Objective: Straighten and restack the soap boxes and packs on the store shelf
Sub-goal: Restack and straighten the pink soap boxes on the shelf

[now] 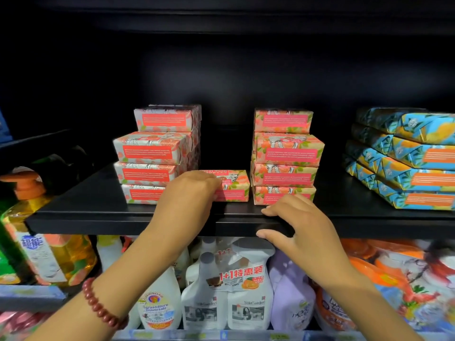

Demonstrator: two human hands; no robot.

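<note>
Two stacks of pink floral soap boxes stand on the black shelf (98,212): a left stack (155,153) with uneven fronts and a right stack (285,156). Between them lies a single pink soap box (234,185). My left hand (189,195) grips this single box at its left end, fingers curled over its top. My right hand (298,227) rests on the shelf's front edge, fingers on top and thumb under the lip, just before the right stack. A stack of blue and orange soap packs (403,158) sits at the far right.
Below the shelf stand white spray bottles (229,291), a lilac bottle (290,291), orange refill packs (398,279) and a yellow pump bottle (44,237) at left. A dark tray (49,148) sits at the shelf's left. The shelf's back is dark.
</note>
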